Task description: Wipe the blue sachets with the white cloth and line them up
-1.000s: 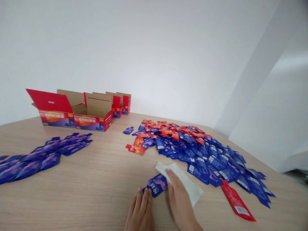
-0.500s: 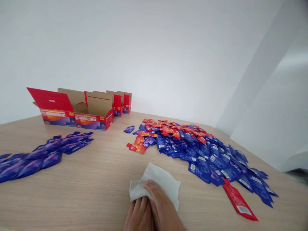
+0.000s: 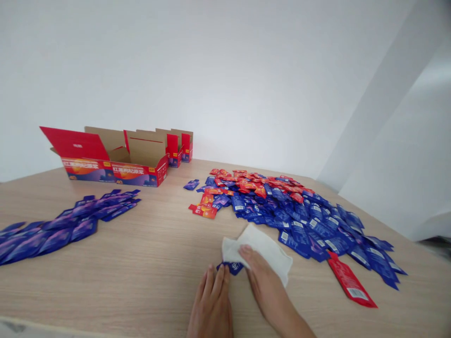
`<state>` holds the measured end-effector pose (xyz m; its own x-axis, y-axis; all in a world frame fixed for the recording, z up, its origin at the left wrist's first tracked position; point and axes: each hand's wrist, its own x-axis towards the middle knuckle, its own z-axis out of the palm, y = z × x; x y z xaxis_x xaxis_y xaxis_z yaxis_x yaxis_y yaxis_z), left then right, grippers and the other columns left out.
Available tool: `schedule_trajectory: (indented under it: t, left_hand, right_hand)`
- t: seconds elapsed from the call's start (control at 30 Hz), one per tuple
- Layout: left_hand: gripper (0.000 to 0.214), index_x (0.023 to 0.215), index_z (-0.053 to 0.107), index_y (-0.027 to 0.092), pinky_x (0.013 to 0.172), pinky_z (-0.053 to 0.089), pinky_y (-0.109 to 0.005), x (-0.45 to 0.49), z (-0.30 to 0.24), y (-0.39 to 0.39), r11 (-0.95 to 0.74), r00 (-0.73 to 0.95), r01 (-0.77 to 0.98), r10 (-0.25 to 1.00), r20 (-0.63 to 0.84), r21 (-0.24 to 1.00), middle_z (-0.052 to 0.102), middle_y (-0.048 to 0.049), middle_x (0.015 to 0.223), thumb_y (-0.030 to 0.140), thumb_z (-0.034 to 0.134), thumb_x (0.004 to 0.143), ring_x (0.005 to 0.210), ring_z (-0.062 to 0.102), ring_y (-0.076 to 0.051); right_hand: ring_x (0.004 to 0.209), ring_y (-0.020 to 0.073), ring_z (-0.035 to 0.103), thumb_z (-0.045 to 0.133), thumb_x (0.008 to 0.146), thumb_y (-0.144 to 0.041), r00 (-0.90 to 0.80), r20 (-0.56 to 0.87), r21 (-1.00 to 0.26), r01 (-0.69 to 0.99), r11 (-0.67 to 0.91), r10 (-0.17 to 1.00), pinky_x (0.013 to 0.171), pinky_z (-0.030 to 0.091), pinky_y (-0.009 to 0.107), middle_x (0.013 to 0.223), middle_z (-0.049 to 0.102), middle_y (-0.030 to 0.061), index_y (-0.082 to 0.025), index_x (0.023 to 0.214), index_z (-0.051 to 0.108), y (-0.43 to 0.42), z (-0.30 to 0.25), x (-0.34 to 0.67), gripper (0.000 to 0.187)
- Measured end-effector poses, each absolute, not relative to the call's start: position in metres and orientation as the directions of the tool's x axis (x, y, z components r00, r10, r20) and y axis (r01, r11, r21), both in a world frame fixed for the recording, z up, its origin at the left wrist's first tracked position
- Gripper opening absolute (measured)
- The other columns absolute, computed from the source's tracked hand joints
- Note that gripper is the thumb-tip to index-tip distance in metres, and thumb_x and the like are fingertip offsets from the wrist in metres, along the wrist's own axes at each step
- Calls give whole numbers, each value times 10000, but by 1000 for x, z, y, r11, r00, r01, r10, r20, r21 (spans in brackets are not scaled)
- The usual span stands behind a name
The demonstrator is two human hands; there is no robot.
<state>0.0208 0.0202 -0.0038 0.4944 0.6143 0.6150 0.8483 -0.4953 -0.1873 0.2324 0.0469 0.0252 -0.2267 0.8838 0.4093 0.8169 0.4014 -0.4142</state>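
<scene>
In the head view my right hand (image 3: 265, 277) grips a white cloth (image 3: 269, 249), with its fingers folded over the cloth's near left edge. My left hand (image 3: 212, 300) lies flat, its fingers stretched out and close together. Under its fingertips is the top of a blue sachet (image 3: 233, 267) with white lettering; most of that sachet is hidden by the hand. The cloth touches or overlaps the sachet's far edge. A single red sachet (image 3: 350, 281) lies to the right of my right hand, beside the pile.
A large pile of blue sachets (image 3: 299, 225) and red sachets (image 3: 268, 180) covers the right side of the table (image 3: 141, 263). Blue sachets (image 3: 59, 230) lie overlapped in rows at the left. Open red cartons (image 3: 134, 173) stand at the back left, near the wall (image 3: 229, 84).
The cloth has moved right and away from me with my right hand. My hands, earlier together, are now apart, and the blue sachet under my left fingers has come into view.
</scene>
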Motion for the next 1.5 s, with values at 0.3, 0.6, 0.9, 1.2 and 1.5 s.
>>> schedule_trajectory:
  t: [0.3,0.6,0.9,1.2,1.5]
  left_hand:
    - [677,1466,514,165,1111,454,-378,22,-5,19,-518,501,841,635,588,-157,630,-66,1438,120,496,791,1354,540,-253]
    - [648,1413,550,118,1098,465,-386,24,7,13,-485,494,852,615,614,-200,631,-69,1433,89,510,767,1325,563,-276]
    - [673,1397,558,95,1093,445,-378,25,5,17,-470,474,859,581,661,-204,629,-75,1436,78,520,726,1337,546,-287]
    - [708,1452,518,120,1142,403,-387,24,2,16,-489,483,854,624,614,-175,586,-64,1491,82,515,745,1405,483,-290]
    - [691,1480,504,190,1148,414,-386,21,-4,19,-525,503,842,676,538,-128,578,-37,1505,124,520,792,1411,491,-274]
  right_hand:
    - [1437,225,513,433,1017,-178,-369,394,-473,704,530,842,1227,395,464,1553,543,41,-262,1500,561,50,39,218,506]
    - [1453,232,493,406,1041,-210,-301,408,-461,747,479,862,1221,409,475,1563,536,65,-238,1532,519,50,42,224,504]
    - [1427,321,520,373,1032,-189,-135,408,-463,822,332,903,1198,394,595,1513,561,199,-102,1467,583,59,46,237,491]
    - [1420,321,528,375,1016,-164,-115,371,-440,852,284,921,1200,392,591,1502,570,206,-87,1456,592,63,46,239,497]
    - [1438,261,511,406,1009,-153,-262,350,-424,811,402,899,1222,382,523,1544,546,117,-186,1482,579,58,45,237,505]
